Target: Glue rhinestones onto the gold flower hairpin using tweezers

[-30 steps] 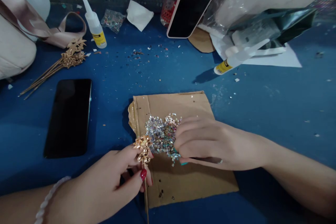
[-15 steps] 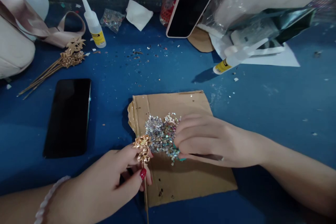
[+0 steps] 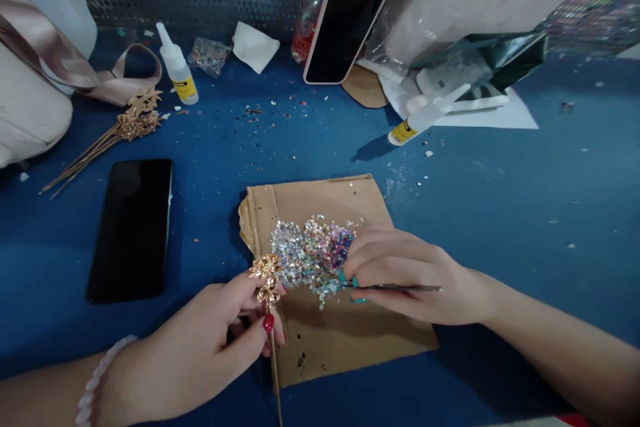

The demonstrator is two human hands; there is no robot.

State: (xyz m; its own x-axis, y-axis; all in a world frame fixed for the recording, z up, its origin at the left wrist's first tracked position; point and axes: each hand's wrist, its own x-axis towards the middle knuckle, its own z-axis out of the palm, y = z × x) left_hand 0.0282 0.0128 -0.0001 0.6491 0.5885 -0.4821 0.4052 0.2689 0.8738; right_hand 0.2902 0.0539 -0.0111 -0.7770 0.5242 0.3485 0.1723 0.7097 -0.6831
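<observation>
In my left hand (image 3: 200, 340), a gold metal flower hairpin (image 3: 267, 273) is pinched by its long stem. The flower head faces up beside a pile of small sparkling rhinestones (image 3: 300, 253), silver, pink, purple and blue. The pile lies on a piece of brown cardboard (image 3: 350, 340). My right hand (image 3: 405, 270) is closed around thin metal tweezers (image 3: 395, 287), whose tip points left into the lower right of the pile. Whether the tip grips a stone is too small to tell.
A black phone (image 3: 133, 230) lies left. Gold hairpins (image 3: 135, 120), a glue bottle (image 3: 180, 73) and a small bag of stones (image 3: 209, 57) are behind it. Another phone (image 3: 355, 13) leans at the back. A second glue bottle (image 3: 420, 121) rests tilted at right.
My right hand has turned and shifted slightly right, so the tweezers and the purple stones now show. The left hand holds the hairpin much as before. The view has tilted up a little.
</observation>
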